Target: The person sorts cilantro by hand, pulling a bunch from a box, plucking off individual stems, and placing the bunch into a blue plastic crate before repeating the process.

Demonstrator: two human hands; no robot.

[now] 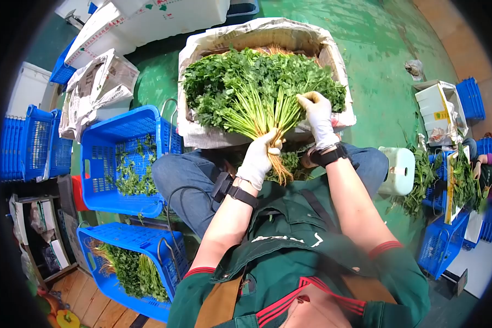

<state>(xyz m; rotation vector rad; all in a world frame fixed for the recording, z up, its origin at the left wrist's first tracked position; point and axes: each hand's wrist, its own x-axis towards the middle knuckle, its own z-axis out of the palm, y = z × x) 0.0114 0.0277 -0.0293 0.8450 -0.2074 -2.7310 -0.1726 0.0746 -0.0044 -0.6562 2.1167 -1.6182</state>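
1. The left hand (pixel 259 158) has a tight grip round the stems of the bunch of greens (pixel 257 90), near the roots.
2. The right hand (pixel 316 116) has its grip closed on stems at the bunch's right edge.
3. The bunch lies over the paper-lined box (pixel 199 134).
4. There is open floor (pixel 388 49) on the right and blue baskets (pixel 120 117) close on the left.
5. Leaves hide the inside of the box.
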